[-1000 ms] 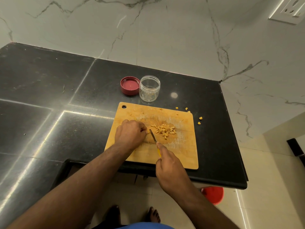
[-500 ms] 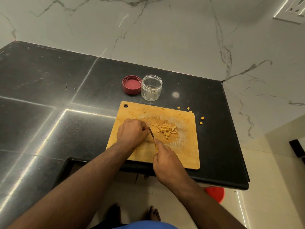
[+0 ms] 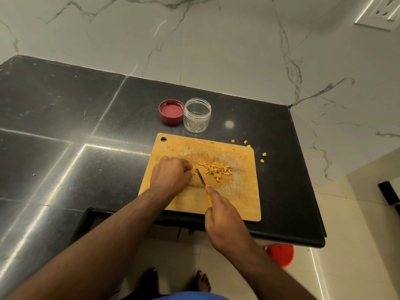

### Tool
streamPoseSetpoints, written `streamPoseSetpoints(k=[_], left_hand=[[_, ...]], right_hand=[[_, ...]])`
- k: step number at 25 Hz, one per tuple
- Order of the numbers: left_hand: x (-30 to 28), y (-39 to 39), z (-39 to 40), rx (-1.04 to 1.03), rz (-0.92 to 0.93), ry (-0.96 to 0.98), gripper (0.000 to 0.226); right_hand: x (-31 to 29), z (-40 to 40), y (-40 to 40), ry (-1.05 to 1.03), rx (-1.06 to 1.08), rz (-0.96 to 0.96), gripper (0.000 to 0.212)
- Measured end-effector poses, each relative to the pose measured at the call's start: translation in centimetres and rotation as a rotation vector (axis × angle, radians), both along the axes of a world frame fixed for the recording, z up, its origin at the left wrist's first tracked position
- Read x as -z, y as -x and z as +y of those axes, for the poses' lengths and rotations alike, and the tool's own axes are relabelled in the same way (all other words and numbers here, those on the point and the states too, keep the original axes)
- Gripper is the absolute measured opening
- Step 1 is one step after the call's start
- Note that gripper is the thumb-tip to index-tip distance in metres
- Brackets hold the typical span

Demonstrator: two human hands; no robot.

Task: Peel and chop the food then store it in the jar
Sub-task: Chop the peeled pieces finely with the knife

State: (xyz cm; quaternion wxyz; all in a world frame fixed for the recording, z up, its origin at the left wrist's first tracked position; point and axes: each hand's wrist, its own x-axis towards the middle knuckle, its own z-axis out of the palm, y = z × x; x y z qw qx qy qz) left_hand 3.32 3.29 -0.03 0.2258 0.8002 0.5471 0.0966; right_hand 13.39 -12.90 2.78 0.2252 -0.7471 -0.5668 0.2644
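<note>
Black counter (image 3: 65, 131) across left and centre of frame, right edge dropping to floor at right. Wooden cutting board (image 3: 242, 198) at centre, near edge overhanging counter front, open counter left of it. Left hand (image 3: 170, 176) curled on board, fingertips pinching something hidden. Right hand (image 3: 225, 224) wrapped round yellow handle of knife (image 3: 201, 178), blade running lower right to upper left, tip by left fingertips. Clear jar (image 3: 197, 115) upright above board, touching red lid (image 3: 171, 111) on its left. Chopped pieces (image 3: 216, 169) piled right of blade; stray bits (image 3: 263, 158) off board's upper right corner.
</note>
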Motion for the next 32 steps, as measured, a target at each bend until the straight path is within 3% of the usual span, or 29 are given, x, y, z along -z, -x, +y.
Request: streamPoseSetpoints(k=[10,17,22,32], left_hand=[[-0.1,-0.2,0.2,0.006,0.005,-0.007,0.021],[-0.1,-0.3,0.2,-0.018,-0.009,0.028,0.017],[0.0,0.1,0.2,-0.011,-0.016,0.018,0.017],[0.1,0.2,0.0,-0.019,-0.012,-0.005,0.02]], right_hand=[[0.5,2.0,0.4,0.048,-0.046,-0.079,0.053],[0.2,-0.8,0.7,0.078,-0.013,0.012,0.054],[-0.3,-1.4,-0.2,-0.002,0.048,0.006,0.052],[0.4,1.2,0.5,0.025,-0.025,-0.055,0.053]])
